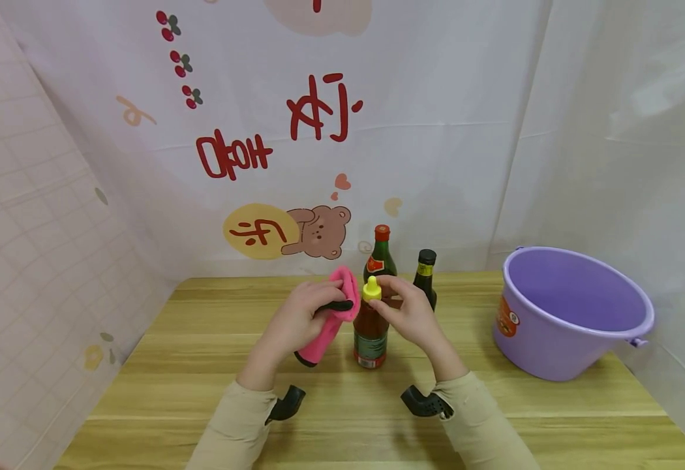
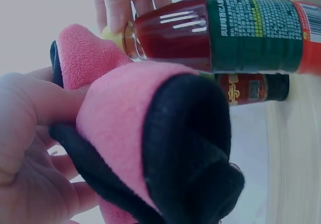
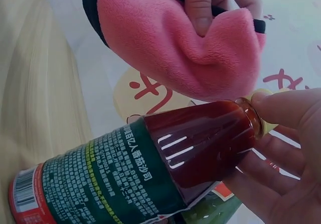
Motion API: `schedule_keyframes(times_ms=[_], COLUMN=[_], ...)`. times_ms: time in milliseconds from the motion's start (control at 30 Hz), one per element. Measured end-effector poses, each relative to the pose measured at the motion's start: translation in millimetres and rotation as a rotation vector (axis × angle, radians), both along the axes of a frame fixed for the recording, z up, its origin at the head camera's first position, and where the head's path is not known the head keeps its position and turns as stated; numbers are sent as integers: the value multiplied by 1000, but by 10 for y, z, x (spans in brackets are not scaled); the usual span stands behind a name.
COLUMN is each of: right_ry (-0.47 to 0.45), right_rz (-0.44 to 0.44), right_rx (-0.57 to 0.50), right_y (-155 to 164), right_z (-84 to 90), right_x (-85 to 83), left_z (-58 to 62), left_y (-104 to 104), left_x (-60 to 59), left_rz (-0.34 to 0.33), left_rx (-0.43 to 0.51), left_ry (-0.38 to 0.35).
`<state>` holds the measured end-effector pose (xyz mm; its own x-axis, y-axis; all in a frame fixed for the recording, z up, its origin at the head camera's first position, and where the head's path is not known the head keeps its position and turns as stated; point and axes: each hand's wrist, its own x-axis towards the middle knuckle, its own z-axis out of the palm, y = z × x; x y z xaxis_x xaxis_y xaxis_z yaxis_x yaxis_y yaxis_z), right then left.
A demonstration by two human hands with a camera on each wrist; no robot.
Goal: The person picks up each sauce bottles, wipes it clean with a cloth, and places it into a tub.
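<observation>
A sauce bottle [image 1: 370, 329] with red contents, a green label and a yellow cap [image 1: 371, 288] stands on the wooden table [image 1: 201, 365]. My right hand [image 1: 408, 311] pinches its cap and neck; the bottle [image 3: 150, 169] fills the right wrist view. My left hand [image 1: 298, 314] grips a pink cloth with black trim [image 1: 333, 316] just left of the bottle's top. In the left wrist view the cloth [image 2: 145, 133] lies close against the bottle [image 2: 220, 30]. Whether the cloth touches the bottle is unclear.
Two more bottles stand behind: a green one with a red cap [image 1: 380, 258] and a dark one with a black cap [image 1: 425, 274]. A purple plastic tub [image 1: 571, 310] sits at the right. A printed curtain hangs at the back; tiled wall on the left.
</observation>
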<state>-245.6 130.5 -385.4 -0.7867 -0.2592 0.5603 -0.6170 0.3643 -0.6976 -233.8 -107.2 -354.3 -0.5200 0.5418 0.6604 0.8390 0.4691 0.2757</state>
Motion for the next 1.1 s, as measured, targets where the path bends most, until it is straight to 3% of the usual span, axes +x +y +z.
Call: schedule_keyframes(times_ms=[300, 1100], right_ry=[-25, -56], right_rz=[50, 32], right_rx=[-12, -19], right_y=[18, 23], right_z=[-21, -18], right_x=[-11, -3], left_z=[-26, -219], left_y=[120, 137], left_x=[2, 88], left_rz=[0, 111], left_rx=[-30, -138], left_ry=[47, 4])
